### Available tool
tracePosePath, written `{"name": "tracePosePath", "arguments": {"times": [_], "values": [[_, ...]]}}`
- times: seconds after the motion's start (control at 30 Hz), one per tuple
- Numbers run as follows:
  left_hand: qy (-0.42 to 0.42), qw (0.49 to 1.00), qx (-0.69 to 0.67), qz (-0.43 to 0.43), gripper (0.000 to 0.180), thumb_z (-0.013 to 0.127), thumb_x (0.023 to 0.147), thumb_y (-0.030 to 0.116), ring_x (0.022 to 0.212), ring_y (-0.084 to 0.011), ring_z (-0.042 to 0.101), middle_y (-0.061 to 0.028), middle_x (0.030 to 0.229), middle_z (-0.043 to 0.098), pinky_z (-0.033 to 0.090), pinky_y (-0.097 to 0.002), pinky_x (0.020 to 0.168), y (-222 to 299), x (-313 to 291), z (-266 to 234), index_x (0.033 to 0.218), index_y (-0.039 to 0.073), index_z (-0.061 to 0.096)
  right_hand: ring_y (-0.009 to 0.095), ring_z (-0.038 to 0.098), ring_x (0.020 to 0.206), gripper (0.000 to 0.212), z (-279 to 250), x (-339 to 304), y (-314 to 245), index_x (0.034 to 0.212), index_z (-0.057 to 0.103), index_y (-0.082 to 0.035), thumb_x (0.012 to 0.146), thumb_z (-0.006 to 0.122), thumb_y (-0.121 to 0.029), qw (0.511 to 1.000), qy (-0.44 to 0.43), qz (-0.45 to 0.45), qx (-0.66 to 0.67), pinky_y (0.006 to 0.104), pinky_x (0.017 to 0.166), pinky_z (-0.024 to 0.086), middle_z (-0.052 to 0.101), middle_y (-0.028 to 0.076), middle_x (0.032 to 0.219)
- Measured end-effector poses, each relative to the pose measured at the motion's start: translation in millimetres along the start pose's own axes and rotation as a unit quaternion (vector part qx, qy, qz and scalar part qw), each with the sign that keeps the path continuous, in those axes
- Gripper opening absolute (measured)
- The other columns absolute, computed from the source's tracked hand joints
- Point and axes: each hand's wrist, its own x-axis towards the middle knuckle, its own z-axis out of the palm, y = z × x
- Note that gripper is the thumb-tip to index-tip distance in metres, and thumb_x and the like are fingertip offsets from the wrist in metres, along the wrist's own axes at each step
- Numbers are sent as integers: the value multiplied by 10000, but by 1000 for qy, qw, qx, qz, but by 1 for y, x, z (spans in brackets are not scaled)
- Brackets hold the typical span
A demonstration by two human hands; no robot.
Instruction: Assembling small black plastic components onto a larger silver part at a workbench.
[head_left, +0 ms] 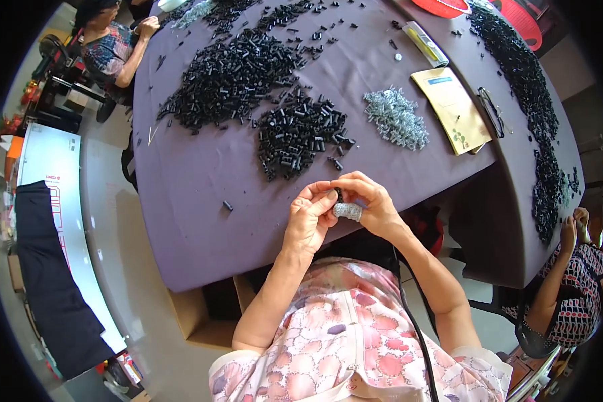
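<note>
My left hand [307, 220] and my right hand [372, 202] meet just over the near edge of the cloth-covered table [201, 194]. Their fingertips pinch together on a small black piece [338, 195], mostly hidden by the fingers. Below it, against my right hand, shows a pale grey, ribbed wrapping [347, 212]; whether it goes round a finger is unclear. Just beyond my hands lies a pile of short black cylindrical pieces [301, 134]. A heap of small clear-grey pieces [396, 119] sits farther right. One loose black cylinder [228, 206] rests left of my hands.
A larger black pile [231, 80] spreads behind. At right are a yellow booklet [452, 110], glasses [492, 112], a clear-lidded box [425, 45] and a long band of black pieces [532, 120]. Co-workers sit at far left [107, 50] and right [569, 288]. A red basket [442, 7] stands at the back.
</note>
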Motion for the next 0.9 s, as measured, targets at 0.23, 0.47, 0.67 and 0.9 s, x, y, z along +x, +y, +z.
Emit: {"name": "tracePosePath", "arguments": {"times": [0.23,0.47,0.67,0.9], "values": [[4,999,-16,-29,162,627,860,-2,650,-84,596,-46,840,645,459,-185,508,4,-10,10,990,73,566,89,471,862,349,8,-9,8,1101,612,5,768,664,96,975,11,45,218,214,753,425,542,34,1048],[-33,998,-24,-49,168,625,862,13,663,-86,597,-54,863,643,463,-185,523,0,-8,9,1007,70,562,75,493,800,293,-4,-12,5,1031,635,12,752,676,90,993,23,56,103,213,699,434,555,34,1014],[-44,998,3,-42,175,628,860,15,675,-81,591,-51,860,636,460,-182,526,-1,-5,15,1014,68,564,80,498,728,262,-9,-10,8,965,637,-3,724,718,61,998,46,8,34,221,649,427,576,39,946],[-39,998,19,-34,220,629,850,-19,699,-76,592,-46,878,639,444,-173,530,-4,-1,19,1039,59,550,127,563,716,298,-18,-9,4,966,632,-19,692,716,60,998,50,-25,-16,251,640,460,602,53,923]]}}
